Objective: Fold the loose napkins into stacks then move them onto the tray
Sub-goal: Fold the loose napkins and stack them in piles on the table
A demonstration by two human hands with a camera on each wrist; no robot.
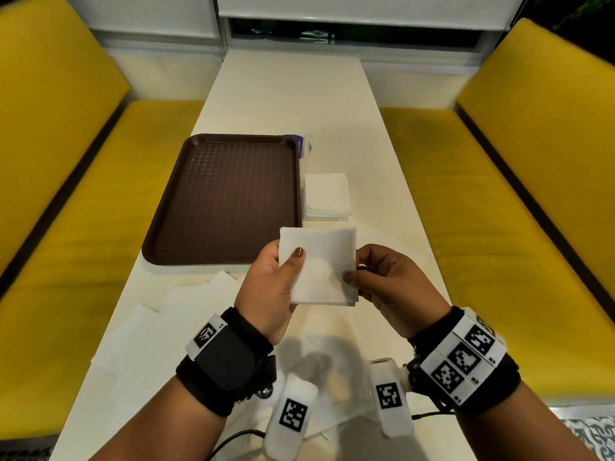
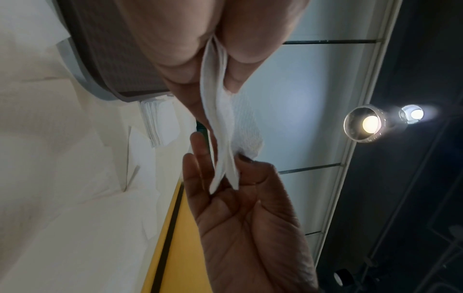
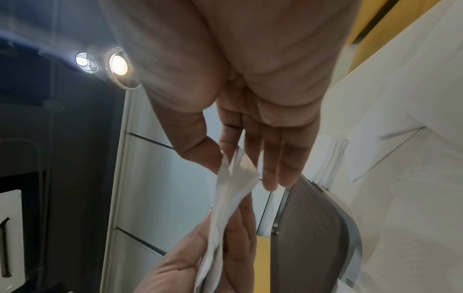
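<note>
Both hands, left hand [image 1: 269, 284] & right hand [image 1: 387, 281], pinching a folded napkin [image 1: 319, 266] above the worktop [image 1: 289, 94], one stack [image 1: 327, 196] done beside the tray [image 1: 199, 144], tray w/ nothing on it, loose napkins [image 1: 139, 331] left imo.

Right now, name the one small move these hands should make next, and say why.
Probably lay the folded napkin on the stack right of the tray. The left hand and right hand both pinch it in the air, already folded to a square much like the stack's. The tray holds nothing, and loose napkins still lie unfolded on the table.
</note>
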